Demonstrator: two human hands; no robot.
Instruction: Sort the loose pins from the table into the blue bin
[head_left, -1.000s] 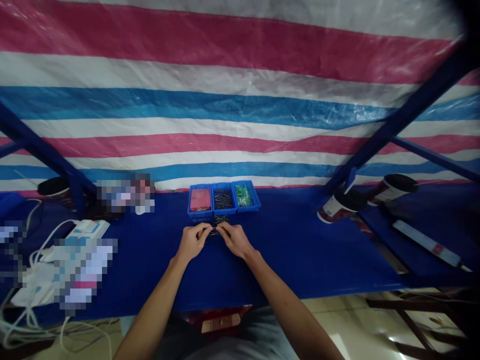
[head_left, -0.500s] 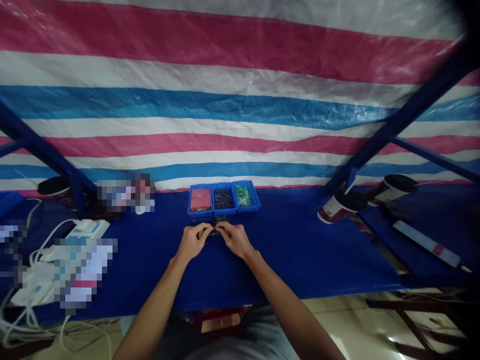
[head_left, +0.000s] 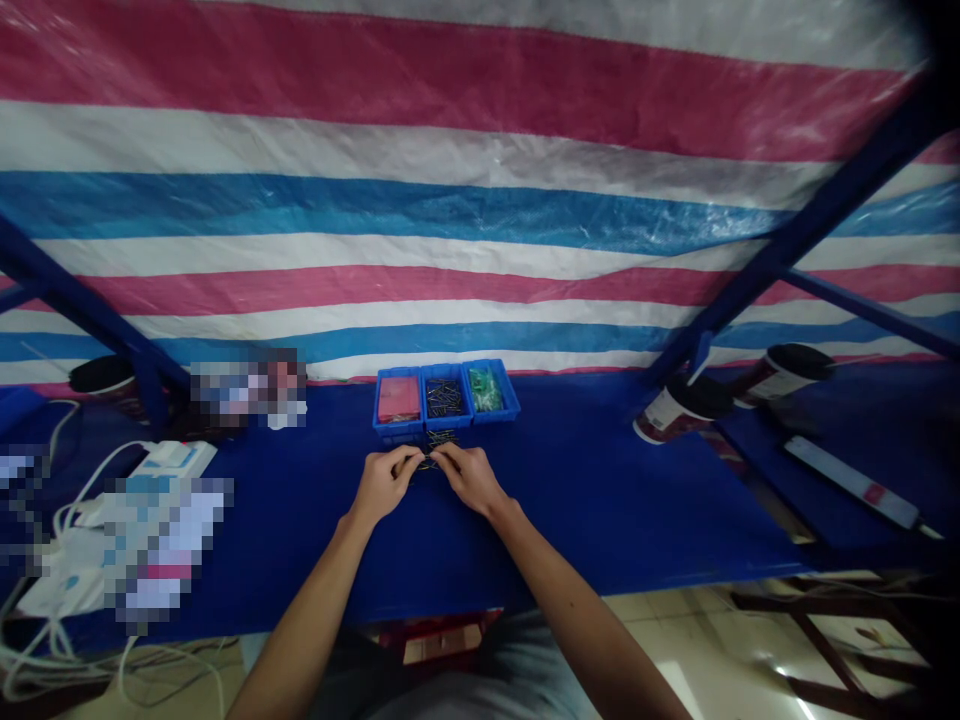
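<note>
Many thin, dark pieces (head_left: 442,437) with brassy glints, beside narrowly pinched hands (head_left: 381,487), their contents unclear

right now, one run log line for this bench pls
left hand: fingers pinched | right hand: fingers pinched | dark pins: loose pile by fingertips | blue bins: three, behind pile

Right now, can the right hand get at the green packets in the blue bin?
Probably yes: the right hand is just in front of the blue bin, whose top is open. The pile of small dark pieces sits to the left of that path, so nothing appears to block it.
</note>
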